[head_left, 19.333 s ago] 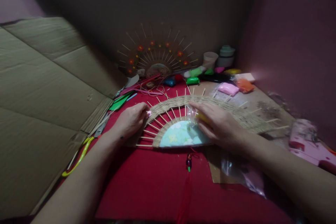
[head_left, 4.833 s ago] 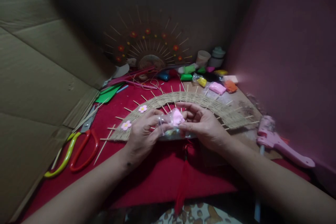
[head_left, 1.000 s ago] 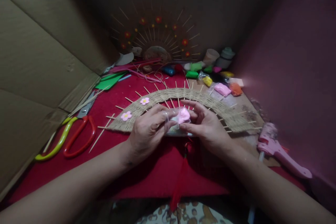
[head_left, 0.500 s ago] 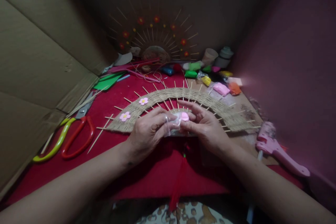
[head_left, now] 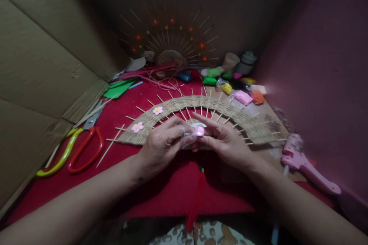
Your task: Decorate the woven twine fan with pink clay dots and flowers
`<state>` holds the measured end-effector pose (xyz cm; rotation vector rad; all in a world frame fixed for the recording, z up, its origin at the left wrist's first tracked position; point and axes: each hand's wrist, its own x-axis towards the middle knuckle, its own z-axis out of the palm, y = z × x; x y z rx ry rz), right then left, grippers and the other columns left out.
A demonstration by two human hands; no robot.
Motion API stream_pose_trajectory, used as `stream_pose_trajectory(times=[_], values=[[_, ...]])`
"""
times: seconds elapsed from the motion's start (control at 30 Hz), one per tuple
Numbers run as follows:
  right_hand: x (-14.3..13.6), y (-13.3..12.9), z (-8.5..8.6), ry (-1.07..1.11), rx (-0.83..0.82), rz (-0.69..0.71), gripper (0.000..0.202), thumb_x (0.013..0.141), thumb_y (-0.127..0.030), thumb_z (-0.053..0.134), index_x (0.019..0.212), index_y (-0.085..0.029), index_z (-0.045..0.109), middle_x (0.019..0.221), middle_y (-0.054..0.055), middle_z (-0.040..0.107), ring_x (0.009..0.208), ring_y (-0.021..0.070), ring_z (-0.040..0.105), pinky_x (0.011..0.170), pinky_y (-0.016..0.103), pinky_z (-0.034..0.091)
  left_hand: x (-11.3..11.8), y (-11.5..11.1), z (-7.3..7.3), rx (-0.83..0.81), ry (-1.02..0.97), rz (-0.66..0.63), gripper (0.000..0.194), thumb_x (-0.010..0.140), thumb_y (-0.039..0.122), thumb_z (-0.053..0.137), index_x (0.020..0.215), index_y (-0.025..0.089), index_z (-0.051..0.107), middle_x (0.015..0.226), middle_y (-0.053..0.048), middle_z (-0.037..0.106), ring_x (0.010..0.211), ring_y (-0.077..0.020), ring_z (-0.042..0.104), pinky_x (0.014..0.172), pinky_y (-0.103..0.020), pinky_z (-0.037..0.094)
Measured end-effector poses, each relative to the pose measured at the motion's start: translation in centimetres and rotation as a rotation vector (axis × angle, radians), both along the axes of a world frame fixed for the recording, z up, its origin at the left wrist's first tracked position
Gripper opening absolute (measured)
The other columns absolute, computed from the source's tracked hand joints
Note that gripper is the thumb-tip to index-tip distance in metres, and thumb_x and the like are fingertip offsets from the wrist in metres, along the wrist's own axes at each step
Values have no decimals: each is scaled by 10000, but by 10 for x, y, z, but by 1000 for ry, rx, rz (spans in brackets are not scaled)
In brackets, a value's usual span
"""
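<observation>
A lump of pink clay [head_left: 199,131] in a clear plastic wrapper sits between my two hands. My left hand [head_left: 165,137] is closed on the wrapper, fingers pinched together. My right hand [head_left: 222,138] grips the lump's right side with thumb and fingers, the index finger stretched out above it. Beneath and behind both hands lies a woven fan [head_left: 184,103] with thin sticks poking out along its arc. Two pink flowers with yellow centres, an upper flower [head_left: 157,110] and a lower flower [head_left: 137,127], lie on its left part. My hands hide the fan's lower middle.
Scissors [head_left: 86,149] with red and yellow handles lie left. A pink glue gun [head_left: 307,168] rests right. Several coloured clay packs, one pink [head_left: 243,97], lie behind the fan. A flowered fan [head_left: 172,30] stands at the back. A red tassel [head_left: 198,199] hangs in front.
The pink lump has shifted slightly left and down, between the fingertips of both hands. My right fingers have closed in closer to my left hand.
</observation>
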<state>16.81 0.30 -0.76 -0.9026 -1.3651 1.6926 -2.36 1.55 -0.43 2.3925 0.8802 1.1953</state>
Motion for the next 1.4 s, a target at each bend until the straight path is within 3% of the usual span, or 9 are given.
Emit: stream_pose_trajectory(times=[0.27,0.53,0.63,0.77,0.87,1.0,1.13,1.27,1.4], values=[[2,-2,-8,-100,201,78,585,885,-253,559,1430,-280,350,774,-8,660,617,105,645,616,277,553,2,-4,-3,-48,-14,-62,200,868,140,563,1029,170,677,847,-40,621,730,-102,606,652,-199,509],[4,-3,3,-8,26,183,696,880,-289,562,1478,-238,211,738,-2,687,621,140,684,627,307,550,0,-2,1,43,42,-25,117,856,152,587,916,123,684,752,-37,596,655,-99,562,596,-198,471],[3,-1,5,33,-6,172,686,873,-283,569,1467,-232,230,770,1,694,634,146,695,625,313,556,-1,-2,6,-15,46,-50,123,857,160,588,911,141,696,726,-26,603,645,-98,559,597,-195,467],[2,-1,6,47,-1,119,659,863,-261,575,1451,-229,277,774,-2,690,639,135,686,644,313,565,-4,0,9,-162,4,-56,120,849,165,605,903,177,711,764,-18,633,692,-96,591,642,-189,483],[1,-3,7,-23,80,93,666,869,-205,540,1466,-239,249,780,1,688,653,131,676,668,318,563,-4,1,4,-116,18,19,144,852,197,607,951,182,710,781,-24,623,687,-103,581,630,-206,479],[-1,-5,6,-147,173,93,694,853,-139,508,1480,-238,226,824,11,680,678,132,668,687,321,554,-2,-2,3,-68,19,-7,128,847,189,611,913,151,714,782,-36,613,683,-102,574,635,-211,473],[-1,-2,4,-46,70,72,724,840,-134,517,1485,-211,196,763,-7,676,623,113,660,662,283,546,-3,-3,10,-194,-28,-24,99,833,184,626,842,149,719,762,-25,607,689,-98,572,651,-202,467],[1,4,5,135,-108,54,741,787,-141,597,1448,-183,264,748,5,697,618,138,680,634,282,550,-5,1,16,-205,-69,-15,49,771,150,689,794,172,726,770,-9,606,716,-98,557,655,-189,448],[-1,6,6,260,-202,41,590,706,-119,659,1274,-162,506,795,53,716,675,178,689,616,300,555,-4,2,15,-241,-71,-19,103,776,133,675,837,188,738,798,-15,601,746,-107,552,665,-198,439]])
